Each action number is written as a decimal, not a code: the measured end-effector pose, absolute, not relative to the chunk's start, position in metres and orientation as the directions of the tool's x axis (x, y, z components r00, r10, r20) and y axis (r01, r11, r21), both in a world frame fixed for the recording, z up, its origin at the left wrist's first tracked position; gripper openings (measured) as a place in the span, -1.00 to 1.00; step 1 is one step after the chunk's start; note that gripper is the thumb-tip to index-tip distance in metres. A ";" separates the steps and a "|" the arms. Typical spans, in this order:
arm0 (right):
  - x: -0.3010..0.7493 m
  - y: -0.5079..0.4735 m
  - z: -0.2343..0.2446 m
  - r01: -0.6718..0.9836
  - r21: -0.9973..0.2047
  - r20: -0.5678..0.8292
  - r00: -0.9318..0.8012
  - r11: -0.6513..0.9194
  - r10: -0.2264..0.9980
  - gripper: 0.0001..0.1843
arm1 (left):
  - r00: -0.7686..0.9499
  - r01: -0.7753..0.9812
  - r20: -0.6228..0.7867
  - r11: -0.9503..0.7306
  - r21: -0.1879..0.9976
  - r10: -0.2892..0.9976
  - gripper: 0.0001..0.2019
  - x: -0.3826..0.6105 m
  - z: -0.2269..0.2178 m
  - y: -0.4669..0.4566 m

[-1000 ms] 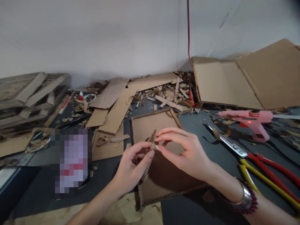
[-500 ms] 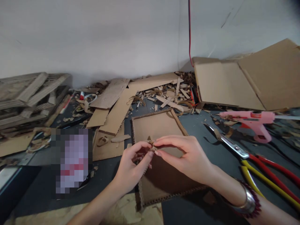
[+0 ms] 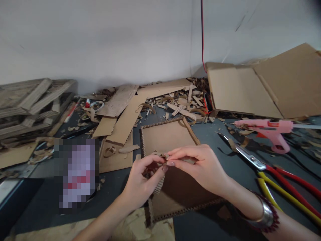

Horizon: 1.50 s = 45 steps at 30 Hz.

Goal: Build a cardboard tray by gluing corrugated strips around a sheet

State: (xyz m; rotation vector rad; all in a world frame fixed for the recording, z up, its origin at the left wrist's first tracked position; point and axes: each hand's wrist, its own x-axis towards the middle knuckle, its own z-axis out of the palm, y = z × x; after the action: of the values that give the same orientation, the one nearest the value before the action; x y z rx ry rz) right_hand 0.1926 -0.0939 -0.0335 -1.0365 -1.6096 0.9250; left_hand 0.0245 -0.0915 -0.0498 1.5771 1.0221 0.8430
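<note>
A small strip of corrugated cardboard (image 3: 158, 187) is pinched between my two hands, its ribbed end hanging below my left fingers. My left hand (image 3: 144, 179) closes on it with thumb and fingers. From the other side, my right hand (image 3: 198, 167) grips its upper end between thumb and fingertips; much of the strip is hidden by the fingers. Beneath both hands lies a shallow cardboard tray (image 3: 163, 137) with a low corrugated rim, partly in shadow.
To the right lie a pink glue gun (image 3: 265, 127) and large scissors (image 3: 250, 159) with red and yellow handles. Cardboard scraps (image 3: 175, 103) pile along the wall. A folded cardboard sheet (image 3: 245, 88) stands back right; cardboard frames (image 3: 37, 103) are stacked at left. A blurred-out patch (image 3: 79, 174) covers something nearby.
The strip has turned in my fingers, so its ribbed end now shows below my left hand. Both hands have shifted very slightly; the tray and tools stay where they were.
</note>
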 end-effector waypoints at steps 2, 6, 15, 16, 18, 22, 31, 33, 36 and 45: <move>0.193 -0.095 -0.032 0.211 -0.914 0.312 -0.185 0.348 0.932 -0.93 | 0.395 0.223 0.047 -0.145 0.964 0.918 -0.94 0.024 -0.050 -0.092; 0.194 -0.096 -0.030 0.282 -0.888 0.309 -0.222 0.364 0.925 -0.90 | 0.393 0.269 0.106 -0.225 0.937 0.913 -0.94 0.023 -0.050 -0.092; 0.193 -0.099 -0.033 0.329 -0.858 0.309 -0.281 0.394 0.909 -0.89 | 0.461 0.336 0.193 -0.371 0.866 0.866 -0.88 0.024 -0.045 -0.092; 0.192 -0.099 -0.033 0.328 -0.861 0.305 -0.279 0.389 0.911 -0.88 | 0.461 0.336 0.204 -0.382 0.861 0.864 -0.88 0.025 -0.045 -0.092; 0.192 -0.099 -0.033 0.327 -0.868 0.296 -0.266 0.375 0.917 -0.88 | 0.465 0.331 0.224 -0.403 0.853 0.857 -0.86 0.026 -0.044 -0.091; 0.192 -0.100 -0.033 0.332 -0.878 0.269 -0.254 0.345 0.929 -0.86 | 0.479 0.315 0.238 -0.419 0.852 0.845 -0.81 0.027 -0.043 -0.091; 0.191 -0.098 -0.032 0.327 -0.908 0.209 -0.192 0.263 0.959 -0.88 | 0.462 0.277 0.222 -0.377 0.884 0.859 -0.88 0.027 -0.041 -0.092; 0.190 -0.098 -0.033 0.276 -0.933 0.191 -0.166 0.232 0.967 -0.90 | 0.445 0.260 0.168 -0.306 0.916 0.880 -0.88 0.027 -0.041 -0.092; 0.191 -0.097 -0.032 0.205 -0.957 0.194 -0.081 0.207 0.978 -0.90 | 0.413 0.211 0.058 -0.157 0.965 0.909 -0.87 0.027 -0.041 -0.093; 0.194 -0.093 -0.032 0.252 -0.938 0.195 -0.178 0.236 0.964 -0.92 | 0.408 0.143 0.043 -0.110 0.984 0.912 -0.90 0.027 -0.042 -0.094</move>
State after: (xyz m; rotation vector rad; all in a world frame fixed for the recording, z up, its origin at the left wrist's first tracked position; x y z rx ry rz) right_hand 0.1935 -0.0929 -0.0320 -1.1591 -1.6196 1.0066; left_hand 0.0271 -0.0943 -0.0417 1.5533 0.9678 0.8664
